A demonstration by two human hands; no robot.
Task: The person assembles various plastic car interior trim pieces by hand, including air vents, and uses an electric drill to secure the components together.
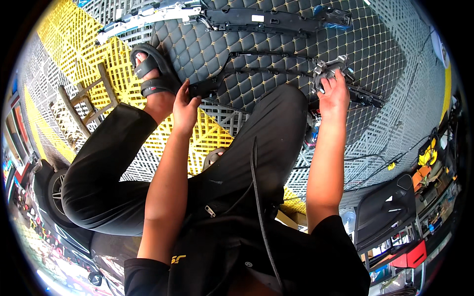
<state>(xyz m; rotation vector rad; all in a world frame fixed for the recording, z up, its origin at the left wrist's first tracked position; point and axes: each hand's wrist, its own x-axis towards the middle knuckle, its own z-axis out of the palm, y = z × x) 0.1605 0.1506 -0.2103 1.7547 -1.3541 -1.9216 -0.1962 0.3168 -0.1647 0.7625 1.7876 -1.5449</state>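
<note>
A long black plastic trim frame [269, 54] lies across a dark quilted mat [197, 49] with yellow stitching. My left hand [185, 109] is closed on the frame's wide left end, thumb and fingers at its edge. In my right hand [334, 96] is a small black and grey plastic part [330, 66] with a rounded opening and clip-like projections. My fingers wrap its near side, over the right portion of the frame. Whether the part touches the frame cannot be made out.
A longer black and silver trim piece [256, 19] lies across the mat's far side. A wooden stool [84, 101] stands at left on yellow and grey grating. A tool with a blue and red body [311, 135] sits beside my knee. At lower right is a door panel [390, 209].
</note>
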